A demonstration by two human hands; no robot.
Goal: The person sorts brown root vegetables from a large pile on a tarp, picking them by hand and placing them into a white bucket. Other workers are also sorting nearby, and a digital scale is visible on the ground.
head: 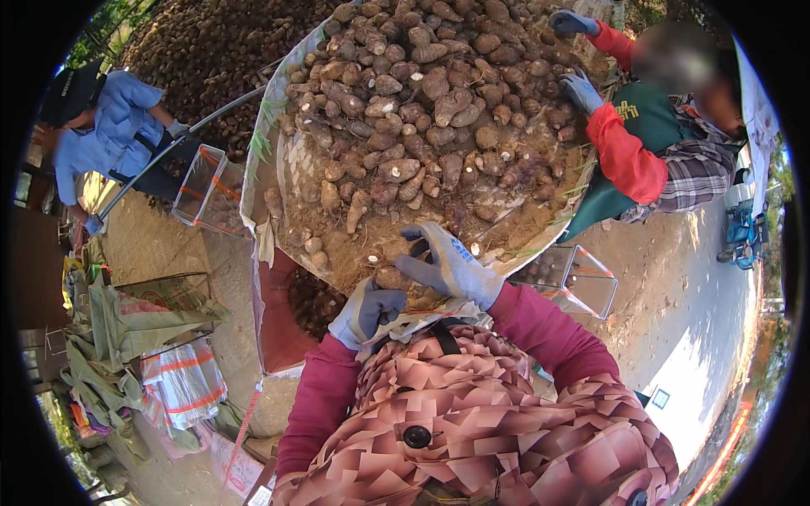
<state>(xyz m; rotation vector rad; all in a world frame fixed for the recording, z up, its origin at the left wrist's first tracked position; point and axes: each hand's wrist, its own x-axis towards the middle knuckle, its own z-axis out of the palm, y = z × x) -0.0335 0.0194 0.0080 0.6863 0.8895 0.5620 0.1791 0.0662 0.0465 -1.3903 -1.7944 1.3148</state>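
A brown taro corm [390, 278] lies between my two gloved hands at the near edge of a table. My left hand [370, 310], in a grey-palmed work glove, has its fingers curled against the near left side of the corm. My right hand [446, 262], in a matching glove, reaches over from the right, its fingers bent and touching or just beside the corm. Whether either hand grips it firmly is hard to tell. Beyond them a large heap of taro corms [411, 120] covers the soil-strewn table. A few small pale-ended corms [313, 245] lie nearer, at the left.
A co-worker's gloved hands [581, 90] rest at the heap's right edge. At the left, another person holds a long metal pole [190, 133]. Wire-framed baskets [199, 185] flank the table. A red-lined container [285, 335] with corms stands at lower left, near piled woven sacks [183, 379].
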